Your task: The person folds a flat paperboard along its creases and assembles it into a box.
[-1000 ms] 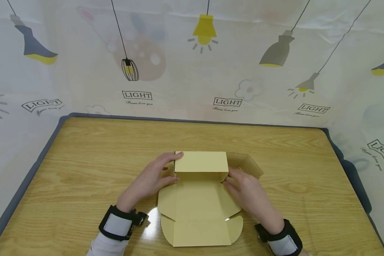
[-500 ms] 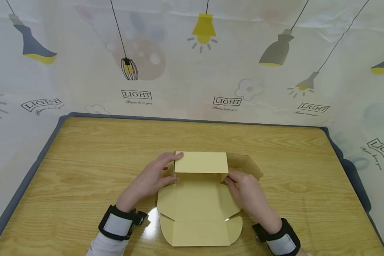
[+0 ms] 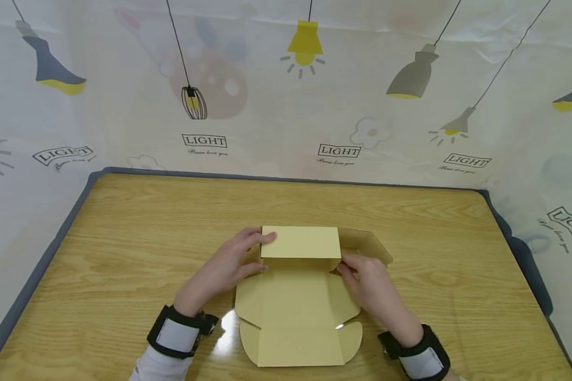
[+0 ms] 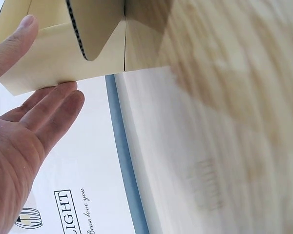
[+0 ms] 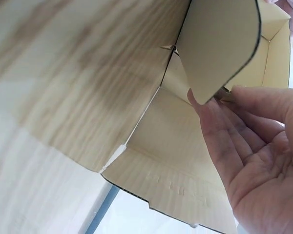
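Clearly, there is one cardboard box, partly folded, and it lies on the one wooden table, near the person's side and between the two hands. One panel stands folded over at the far part of the box, while one front panel lies low at the near end, with two rounded flaps, one on each side. Behind the right end of the folded part, one brown flap spreads outward.

The left hand is at the left end of the folded part. Its fingers are nearly straight and touch the box, one of them upon the top panel; the thumb is apart from them, toward the near side. So this hand is not clenched; how strongly it presses, one cannot tell.

The right hand pinches cardboard of the same box at the right end of the folded part, between thumb and fingers. Which small piece exactly, the fingers hide.

Two black straps are worn, one on each wrist, and one pale sleeve shows at the left arm. Behind the table hangs one white sheet, with seven printed lamps, two of them cut by the edges of the head view.
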A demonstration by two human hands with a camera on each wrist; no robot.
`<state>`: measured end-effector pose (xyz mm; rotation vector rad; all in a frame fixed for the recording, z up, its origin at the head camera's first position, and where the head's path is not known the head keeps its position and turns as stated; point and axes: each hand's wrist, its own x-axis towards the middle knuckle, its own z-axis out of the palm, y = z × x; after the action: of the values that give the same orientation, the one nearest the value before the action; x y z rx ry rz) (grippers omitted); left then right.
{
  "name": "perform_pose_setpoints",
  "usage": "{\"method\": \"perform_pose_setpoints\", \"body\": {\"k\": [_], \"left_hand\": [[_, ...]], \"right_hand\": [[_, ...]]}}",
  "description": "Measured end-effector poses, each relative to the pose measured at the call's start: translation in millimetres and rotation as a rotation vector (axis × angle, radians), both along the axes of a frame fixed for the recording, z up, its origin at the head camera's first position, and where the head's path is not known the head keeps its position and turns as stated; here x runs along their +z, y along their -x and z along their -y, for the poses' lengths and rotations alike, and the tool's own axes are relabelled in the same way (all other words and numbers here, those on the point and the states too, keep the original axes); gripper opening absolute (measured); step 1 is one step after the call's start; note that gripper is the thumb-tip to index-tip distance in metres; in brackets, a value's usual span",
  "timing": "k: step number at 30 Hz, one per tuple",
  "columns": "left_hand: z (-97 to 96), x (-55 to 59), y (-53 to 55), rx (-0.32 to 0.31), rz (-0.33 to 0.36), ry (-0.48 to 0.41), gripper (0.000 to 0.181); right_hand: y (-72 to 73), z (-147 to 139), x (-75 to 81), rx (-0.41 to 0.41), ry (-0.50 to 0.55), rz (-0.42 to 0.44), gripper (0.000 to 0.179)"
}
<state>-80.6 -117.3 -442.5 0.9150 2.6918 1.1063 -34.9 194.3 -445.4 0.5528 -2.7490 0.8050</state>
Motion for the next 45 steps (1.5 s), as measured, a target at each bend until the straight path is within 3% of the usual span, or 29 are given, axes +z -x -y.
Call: {"method": "perform_pose_setpoints", "body": {"k": [7,9,13,15,18,21,25,27,36,45], "left_hand": [[1.0,-0.8,-0.1,-0.010,-0.006,-0.011,0.062],[1.3,-0.8,-0.1,-0.013,-0.009,-0.013,0.063],[1.7,-1.2,0.0,-0.021,-0.020,-0.020,0.063],[1.8,-1.2,0.2,-0.024,-0.026,-0.023,0.063],[1.7,-1.2,0.3,-0.025,-0.033,-0.025,0.062],[1.6,-1.0,0.2,-0.026,-0.031,-0.028,0.062],[1.5,-0.8,0.2,-0.027,-0.030,-0.028,0.063],[1.8,-0.9,0.2,-0.022,-0.029,-0.025,0.063],[0.3,-1.7,0.3,-0.013,-0.021,-0.017,0.064],[2.0,-1.3,0.2,-0.013,-0.016,-0.023,0.064]], "right_hand": [[-1.4,-6,12.9,-0.030,-0.024,0.067,0.039],[-2.0,-11,17.9,-0.025,-0.039,0.004,0.044],[1.6,-27,24.9,-0.025,-0.005,-0.212,0.045],[4.7,-37,27.2,-0.041,0.028,-0.250,0.054],[8.5,-50,29.0,-0.079,0.038,-0.154,0.067],[10.8,-57,29.8,-0.092,0.026,0.059,0.083],[13.3,-59,29.5,-0.111,-0.006,0.323,0.086],[14.3,-57,28.7,-0.120,-0.023,0.392,0.085],[8.8,-49,23.8,-0.136,-0.062,0.459,0.087],[1.8,-45,19.8,-0.136,-0.060,0.446,0.089]]}}
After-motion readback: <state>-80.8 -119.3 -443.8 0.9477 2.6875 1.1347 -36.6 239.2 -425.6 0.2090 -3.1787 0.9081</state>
